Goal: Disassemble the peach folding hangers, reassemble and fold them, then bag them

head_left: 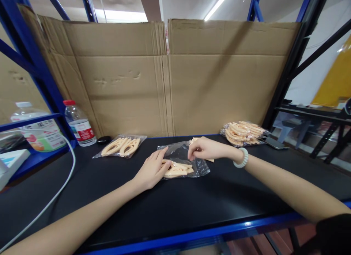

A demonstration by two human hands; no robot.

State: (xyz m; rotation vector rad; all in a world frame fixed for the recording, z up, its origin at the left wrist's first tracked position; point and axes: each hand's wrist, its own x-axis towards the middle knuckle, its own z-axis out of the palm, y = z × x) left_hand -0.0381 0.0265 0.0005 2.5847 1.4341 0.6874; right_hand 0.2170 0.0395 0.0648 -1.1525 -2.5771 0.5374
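Observation:
A clear plastic bag [201,168] with several pale wood-coloured cut-out pieces [179,169] in it lies flat on the black tabletop. My left hand [153,169] rests on the bag's left side, fingers stretched out, the thumb over the pieces. Above the bag's right part is my right hand [201,149], its fingers curled together and pointing down. Whatever those fingertips hold, if anything, is too small to make out. Behind the right hand, more pale pieces [193,139] show, partly hidden by it.
A filled bag of oval pieces [120,147] lies at the back left, and a pile of bagged pieces [242,132] at the back right beside a phone [275,143]. A red-capped bottle [80,125] and a white cable [61,185] are on the left. Cardboard [123,79] walls the back.

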